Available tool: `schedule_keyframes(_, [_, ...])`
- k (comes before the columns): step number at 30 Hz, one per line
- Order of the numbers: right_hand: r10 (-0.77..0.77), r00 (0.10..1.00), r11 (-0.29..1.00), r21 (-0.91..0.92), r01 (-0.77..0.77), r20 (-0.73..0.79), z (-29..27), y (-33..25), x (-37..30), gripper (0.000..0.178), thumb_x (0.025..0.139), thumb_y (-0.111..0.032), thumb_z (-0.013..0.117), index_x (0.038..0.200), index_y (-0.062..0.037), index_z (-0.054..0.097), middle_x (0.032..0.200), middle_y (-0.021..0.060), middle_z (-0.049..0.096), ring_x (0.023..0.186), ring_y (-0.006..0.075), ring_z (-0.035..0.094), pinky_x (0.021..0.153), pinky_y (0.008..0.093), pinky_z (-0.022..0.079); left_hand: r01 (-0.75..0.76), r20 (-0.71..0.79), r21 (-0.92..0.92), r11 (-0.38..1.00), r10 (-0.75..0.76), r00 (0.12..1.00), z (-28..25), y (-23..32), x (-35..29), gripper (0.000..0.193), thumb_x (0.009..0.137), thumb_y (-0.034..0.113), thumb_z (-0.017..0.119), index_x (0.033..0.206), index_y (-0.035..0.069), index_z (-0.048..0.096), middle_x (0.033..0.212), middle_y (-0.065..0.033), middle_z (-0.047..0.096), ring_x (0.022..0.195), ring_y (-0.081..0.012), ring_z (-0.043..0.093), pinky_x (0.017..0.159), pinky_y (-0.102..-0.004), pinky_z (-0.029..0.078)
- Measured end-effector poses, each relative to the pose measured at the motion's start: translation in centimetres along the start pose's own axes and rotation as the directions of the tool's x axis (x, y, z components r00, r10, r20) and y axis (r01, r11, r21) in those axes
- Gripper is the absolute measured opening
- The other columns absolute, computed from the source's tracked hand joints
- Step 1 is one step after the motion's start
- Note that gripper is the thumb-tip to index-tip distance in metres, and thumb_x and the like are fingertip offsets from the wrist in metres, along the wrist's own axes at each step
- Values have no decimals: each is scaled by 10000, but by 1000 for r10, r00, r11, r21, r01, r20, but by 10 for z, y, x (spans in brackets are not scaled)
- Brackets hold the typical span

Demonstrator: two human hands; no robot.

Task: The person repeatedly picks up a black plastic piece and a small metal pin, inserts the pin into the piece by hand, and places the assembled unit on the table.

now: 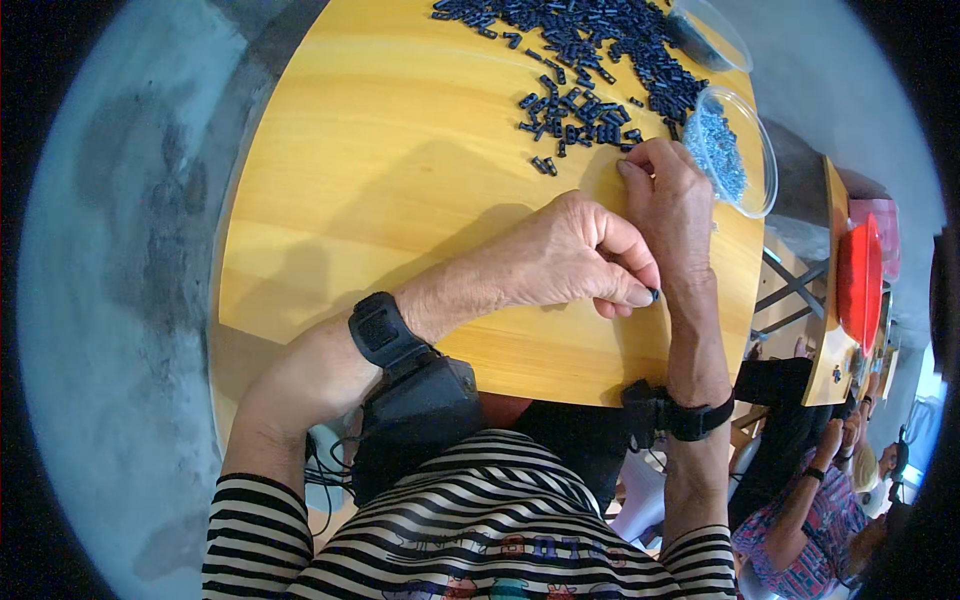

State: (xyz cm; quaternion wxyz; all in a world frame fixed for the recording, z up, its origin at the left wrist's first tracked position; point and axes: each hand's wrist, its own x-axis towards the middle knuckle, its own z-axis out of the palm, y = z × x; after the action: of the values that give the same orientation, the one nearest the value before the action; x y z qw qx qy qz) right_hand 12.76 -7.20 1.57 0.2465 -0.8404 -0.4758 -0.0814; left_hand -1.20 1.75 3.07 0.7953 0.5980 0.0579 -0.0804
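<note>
My left hand [590, 250] is over the near right part of the table, fingertips pinched on a small black plastic piece [655, 294], of which only the end shows. Just beyond it, my right hand [672, 195] rests low beside a clear round tub [770, 180]. Its thumb and forefinger are curled together close to a loose group of black pieces [580, 112]; whatever they hold, if anything, is hidden. Inside the tub lie many tiny silvery-blue bits [718, 150], too small to name. My left wrist nearly meets the right forearm.
A large heap of black pieces [590, 35] covers the far side of the yellow wooden table [330, 160]. Another clear tub [735, 35] stands at the far right edge. Beyond the table are a red basin [860, 280] and a seated person in a patterned shirt [800, 530].
</note>
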Motion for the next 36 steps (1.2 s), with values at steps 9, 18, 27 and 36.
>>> schedule_keyframes(9, [230,928,653,661,-370,292,-26,-3,-23,90,868,-101,572,884,-20,609,692,35,608,575,83,546,489,226,410,-146,-82,-125,981,137,987,-7,-12,6,128,800,69,669,890,-22,660,713,-63,655,634,-104,619,586,-226,508])
schedule_keyframes(18, [233,814,87,822,-563,533,-56,7,-50,126,870,-138,595,939,-39,629,765,24,630,576,66,549,481,180,405,-142,-159,-110,984,123,980,-8,-9,7,179,806,102,675,937,-16,646,737,-79,658,636,-115,617,615,-228,510])
schedule_keyframes(27, [190,806,-23,823,-568,561,-52,10,-56,126,855,-160,627,908,-45,632,751,20,632,558,61,545,457,177,405,-115,-172,-48,992,105,979,-7,-8,5,180,801,89,676,940,-21,646,735,-75,657,621,-111,612,597,-226,507])
schedule_keyframes(36, [197,802,1,818,-576,564,-47,8,-55,117,843,-159,644,884,-50,636,712,6,620,529,55,535,445,172,405,-47,-195,10,999,48,980,-6,-6,3,196,794,113,688,934,-20,652,724,-61,655,609,-97,602,581,-217,493])
